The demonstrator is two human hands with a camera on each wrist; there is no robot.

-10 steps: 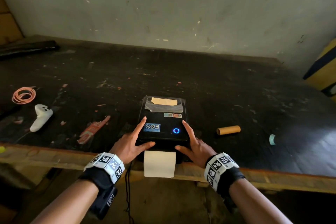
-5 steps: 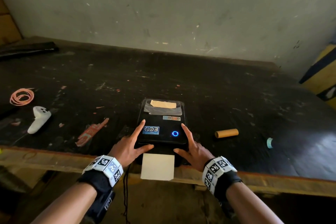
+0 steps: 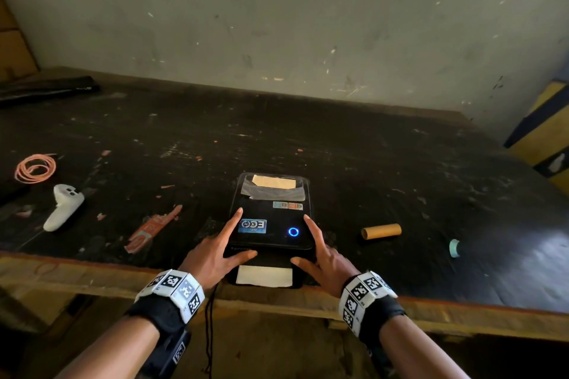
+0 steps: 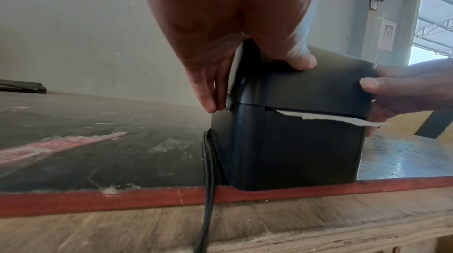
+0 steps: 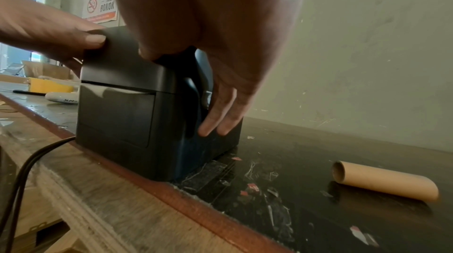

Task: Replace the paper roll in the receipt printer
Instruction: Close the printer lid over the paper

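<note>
The black receipt printer [image 3: 271,224] stands at the table's near edge with its lid down and a blue ring light lit. A short white paper strip [image 3: 264,276] sticks out of its front slot [image 4: 343,118]. My left hand [image 3: 229,241] lies on the printer's left side, with the thumb on the lid's front and the fingers straight down the side wall [image 4: 208,90]. My right hand [image 3: 317,251] mirrors it on the right side [image 5: 220,102]. An empty brown cardboard core [image 3: 381,231] lies on the table to the printer's right [image 5: 384,181].
A white controller [image 3: 63,206], a coiled orange cord [image 3: 35,168] and a red wrapper [image 3: 154,226] lie to the left. A small teal piece [image 3: 454,248] sits at the right. The printer's black cable [image 3: 210,332] hangs over the wooden table edge [image 3: 92,274].
The paper strip at the front looks shorter from above than a second ago. Both hands have stayed on the printer's sides, and the view has shifted slightly.
</note>
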